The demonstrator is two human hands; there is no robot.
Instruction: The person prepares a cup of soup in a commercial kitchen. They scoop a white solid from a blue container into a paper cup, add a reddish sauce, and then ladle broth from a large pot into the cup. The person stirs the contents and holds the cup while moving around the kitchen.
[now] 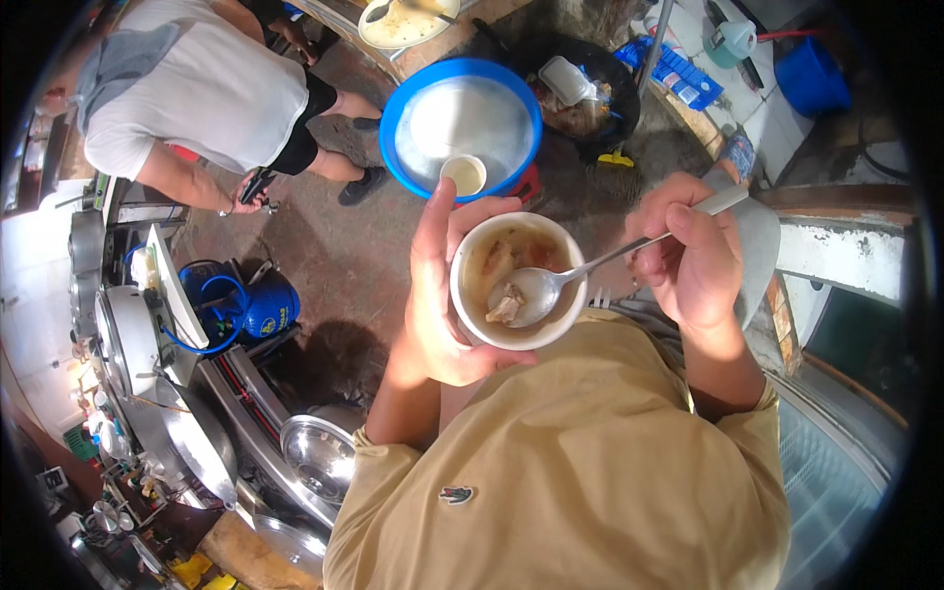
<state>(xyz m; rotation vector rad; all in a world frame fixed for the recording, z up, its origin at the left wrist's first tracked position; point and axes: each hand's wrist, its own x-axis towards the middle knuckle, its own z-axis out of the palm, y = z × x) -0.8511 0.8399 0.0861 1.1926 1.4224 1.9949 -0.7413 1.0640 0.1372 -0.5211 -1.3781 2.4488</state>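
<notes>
My left hand [442, 295] is wrapped around a white bowl [459, 295] of brownish soup, held up in front of my chest. In my right hand [693, 251] is a metal spoon [605, 258], gripped by its handle. The spoon's bowl is inside the white bowl, with a piece of meat [506, 304] on it. Just beyond my left fingertips, a small pale cup [464, 174] appears in the large blue basin [388, 140], which holds cloudy, whitish liquid. A fork's tines show below my right hand, near my shirt.
Another person [214, 88] stands at the upper left, holding a dark object. Blue gas cylinders [269, 304] stand at left near metal pots and a wok [195, 435]. Beyond the basin are a dark pan of scraps [590, 122] and a plate with food remains [405, 26]. A blue bucket [811, 77] is at upper right.
</notes>
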